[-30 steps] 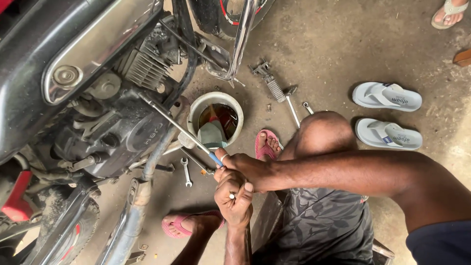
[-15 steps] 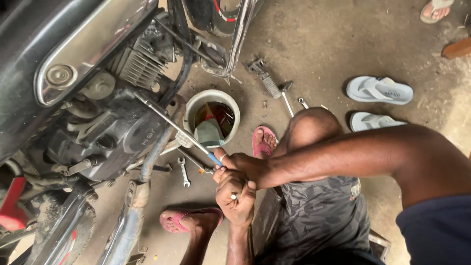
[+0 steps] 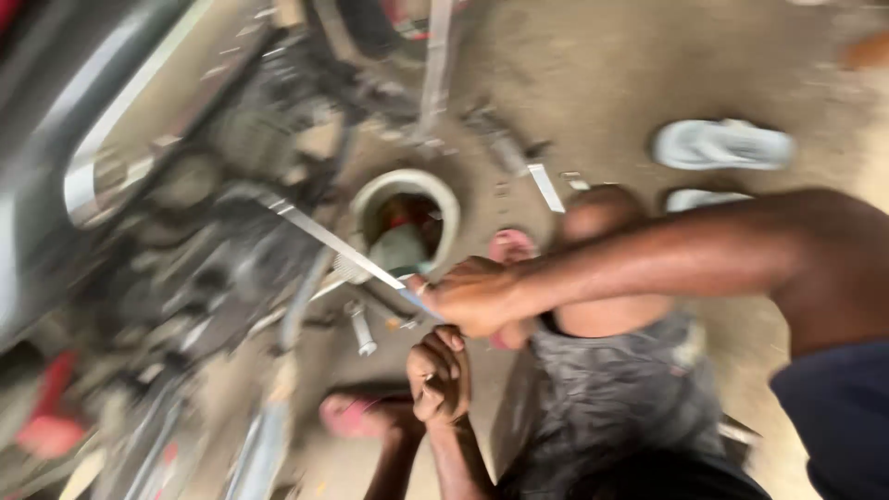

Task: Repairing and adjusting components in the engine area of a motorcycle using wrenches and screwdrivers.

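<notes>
**Long metal tool held against a motorcycle engine**

The picture is strongly blurred, so small details cannot be told. A long thin metal tool is gripped at its blue handle end by the right hand, whose fingers are closed tightly around it. The arm of this hand comes in from the right edge. The tool runs up and to the left, tilted, and its far end is placed at the dark engine of the motorcycle. Just below the right hand, the left hand is seen with curled fingers; whether something is held in it cannot be told. A round white container is standing on the concrete floor just behind the tool. A small spanner is lying on the floor near the hands. Two pale sandals are seen well apart, at the upper right. A pink sandal is seen below the left hand.
</notes>
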